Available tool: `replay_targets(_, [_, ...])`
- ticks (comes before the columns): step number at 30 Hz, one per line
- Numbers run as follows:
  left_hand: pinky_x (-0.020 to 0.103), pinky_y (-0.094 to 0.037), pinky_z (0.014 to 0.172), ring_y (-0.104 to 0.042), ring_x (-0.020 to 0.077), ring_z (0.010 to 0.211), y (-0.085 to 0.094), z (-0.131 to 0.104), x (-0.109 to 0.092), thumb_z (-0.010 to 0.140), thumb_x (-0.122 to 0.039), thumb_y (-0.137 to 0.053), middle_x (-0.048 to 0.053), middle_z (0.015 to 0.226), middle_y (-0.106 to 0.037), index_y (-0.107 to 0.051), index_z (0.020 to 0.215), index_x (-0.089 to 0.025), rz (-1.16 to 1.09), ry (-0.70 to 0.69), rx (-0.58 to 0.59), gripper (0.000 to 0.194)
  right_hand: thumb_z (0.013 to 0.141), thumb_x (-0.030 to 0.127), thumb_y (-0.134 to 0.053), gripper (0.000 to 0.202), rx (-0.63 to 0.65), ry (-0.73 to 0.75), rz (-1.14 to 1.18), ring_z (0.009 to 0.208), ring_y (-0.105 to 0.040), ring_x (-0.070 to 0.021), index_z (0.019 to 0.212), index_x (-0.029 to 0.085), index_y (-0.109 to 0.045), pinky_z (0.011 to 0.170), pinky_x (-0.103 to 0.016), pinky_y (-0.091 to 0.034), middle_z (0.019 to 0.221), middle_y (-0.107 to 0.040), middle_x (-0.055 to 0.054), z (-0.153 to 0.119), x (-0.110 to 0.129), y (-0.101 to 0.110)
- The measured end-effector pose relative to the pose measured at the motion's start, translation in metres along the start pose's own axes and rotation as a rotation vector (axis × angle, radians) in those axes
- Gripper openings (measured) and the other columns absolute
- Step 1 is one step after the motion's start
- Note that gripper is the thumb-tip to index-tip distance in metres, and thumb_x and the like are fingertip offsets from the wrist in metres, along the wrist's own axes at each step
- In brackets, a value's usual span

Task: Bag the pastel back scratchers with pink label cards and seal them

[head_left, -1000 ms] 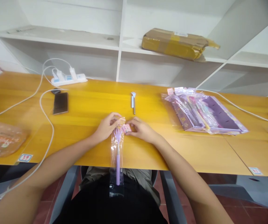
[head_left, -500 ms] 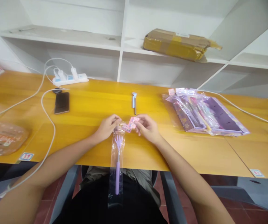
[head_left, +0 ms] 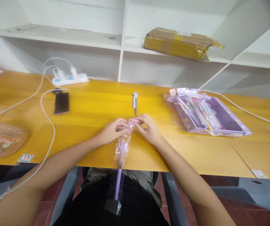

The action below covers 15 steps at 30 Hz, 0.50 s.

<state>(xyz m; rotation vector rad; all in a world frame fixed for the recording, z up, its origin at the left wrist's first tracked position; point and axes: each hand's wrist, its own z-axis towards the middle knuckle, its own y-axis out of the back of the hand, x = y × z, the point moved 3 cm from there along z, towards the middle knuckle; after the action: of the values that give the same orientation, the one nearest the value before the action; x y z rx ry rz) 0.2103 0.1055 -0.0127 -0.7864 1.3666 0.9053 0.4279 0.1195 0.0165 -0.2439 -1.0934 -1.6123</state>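
A purple back scratcher point(head_left: 118, 182) with a hand-shaped head hangs in a clear plastic bag point(head_left: 127, 163) over the table's front edge, its handle end above the lap. At the top of the bag is a pink card point(head_left: 132, 121). My left hand point(head_left: 113, 131) has its fingers closed on the bag's top end, beside the card. My right hand point(head_left: 149, 128) pinches the card's right corner between thumb and forefinger. Beyond both hands, a light blue and grey back scratcher point(head_left: 135, 103), short and without a bag, lies on the table.
To the right, a purple box point(head_left: 231, 117) holds several bagged items. A phone point(head_left: 62, 103), a power strip point(head_left: 71, 80) and white cables lie at the left, near an orange package point(head_left: 5, 138). A taped carton point(head_left: 177, 44) sits on the shelf.
My left hand has moved right, up to the pink card. The bag's top has shifted right with it, and the bagged back scratcher now slants more.
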Motion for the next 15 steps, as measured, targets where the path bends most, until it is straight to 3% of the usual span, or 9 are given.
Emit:
replay_targets(3, [0.039,-0.062,0.094,-0.079,0.0242,0.113,-0.0004,0.0003,0.0015,0.099,-0.038,-0.075,0.015,0.124,-0.080,-0.058,0.123,-0.021,-0.054,0.006,0.025,0.035,0.109,0.041,-0.062,0.024,0.001,0.025,-0.012,0.084,-0.066,-0.0224,0.118,0.024,-0.076,0.084,-0.041,-0.060,0.103,-0.074,-0.011,0.0011,0.0008,0.0014])
replay_targets(9, [0.034,-0.061,0.081,-0.080,0.0198,0.088,0.0041,0.0015,0.0061,0.099,-0.041,-0.074,0.011,0.107,-0.084,-0.059,0.121,-0.019,0.045,0.042,0.003,0.035,0.110,0.034,-0.061,0.020,-0.023,0.096,-0.042,0.084,-0.069,-0.0210,0.120,0.023,-0.073,0.079,-0.038,-0.061,0.102,-0.074,-0.009,0.0001,-0.0016,0.0006])
replay_targets(12, [0.031,-0.061,0.075,-0.078,0.0172,0.077,0.0053,0.0016,0.0063,0.100,-0.041,-0.073,0.009,0.101,-0.084,-0.058,0.120,-0.018,0.012,0.063,0.004,0.033,0.111,0.032,-0.059,0.020,-0.101,0.082,0.001,0.073,-0.068,-0.0177,0.124,0.024,-0.071,0.072,-0.035,-0.061,0.096,-0.071,-0.007,-0.0028,-0.0041,0.0034])
replay_targets(15, [0.030,-0.060,0.071,-0.077,0.0162,0.072,0.0065,0.0023,0.0061,0.101,-0.043,-0.072,0.007,0.093,-0.083,-0.058,0.118,-0.017,-0.022,0.067,0.001,0.034,0.112,0.030,-0.056,0.024,-0.055,0.061,0.101,0.058,-0.064,-0.0127,0.131,0.026,-0.069,0.059,-0.030,-0.059,0.096,-0.068,-0.004,-0.0051,-0.0041,0.0036])
